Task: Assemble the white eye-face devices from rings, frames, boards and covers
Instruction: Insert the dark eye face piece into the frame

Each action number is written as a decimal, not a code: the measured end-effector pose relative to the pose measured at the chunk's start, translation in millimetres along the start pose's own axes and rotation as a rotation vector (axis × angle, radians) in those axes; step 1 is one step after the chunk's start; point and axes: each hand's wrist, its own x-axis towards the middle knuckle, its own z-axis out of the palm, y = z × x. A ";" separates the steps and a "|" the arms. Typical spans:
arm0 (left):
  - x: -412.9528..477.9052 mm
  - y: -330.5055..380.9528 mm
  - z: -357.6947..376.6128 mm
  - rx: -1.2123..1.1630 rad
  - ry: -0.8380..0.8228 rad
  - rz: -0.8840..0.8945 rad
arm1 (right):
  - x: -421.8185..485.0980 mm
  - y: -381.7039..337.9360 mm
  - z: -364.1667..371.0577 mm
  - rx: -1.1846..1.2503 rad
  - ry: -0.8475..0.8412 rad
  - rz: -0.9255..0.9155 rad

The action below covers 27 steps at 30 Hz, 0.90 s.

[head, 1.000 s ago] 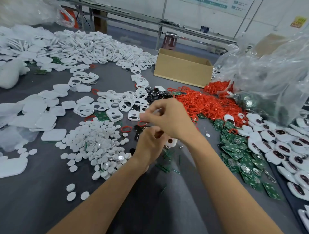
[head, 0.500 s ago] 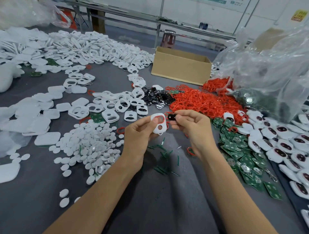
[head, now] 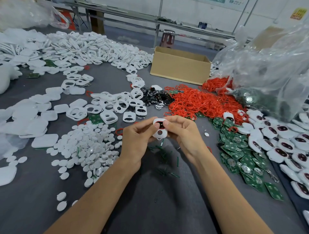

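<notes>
Yellow sign (head: 299, 13) on far wall, top right: writing too blurred to read. Wall poster (head: 219, 1) at the top edge: also unreadable. No brand visible on any part.

Half a second ago the left hand (head: 135, 137) held the frame (head: 162, 136) alone and the right hand (head: 184, 132) pinched a small black lens just beside it. Now both hands are closed in on the frame, and the lens (head: 160, 125) sits in the frame's upper opening, inside a red ring (head: 161, 128). The view has also dipped a little.

Frame is held up off the table (head: 150, 208), centre of view, between the two hands. Left fingers curl round its left edge, thumb on the front. Right fingers curl round the right edge, with the thumb (head: 165, 123) pressed at the upper opening. Lower round hole of the frame is uncovered and faces the camera.

Around: loose frames (head: 109, 117) and black lenses (head: 156, 98) beyond the hands, red rings (head: 200, 101) to the right of those. Discs (head: 87, 147) lie left of the left forearm, green boards (head: 237, 150) right of the right forearm. Finished devices (head: 284, 138) are far right, box (head: 180, 66) behind, clear bag (head: 270, 66) at upper right.
</notes>
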 end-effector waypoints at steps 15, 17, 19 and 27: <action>3.4 1.6 -1.1 -0.039 -0.045 -0.084 | 0.9 -1.3 4.8 -0.313 0.041 -0.203; 3.3 1.5 -0.5 -0.015 -0.036 -0.079 | 0.9 -1.6 7.5 -0.368 0.050 -0.218; 3.5 1.4 0.6 -0.006 -0.020 -0.075 | 0.7 -1.6 9.2 -0.360 0.051 -0.219; 2.9 3.7 0.6 -0.074 -0.039 -0.104 | 0.1 1.1 2.7 -0.147 -0.007 -0.187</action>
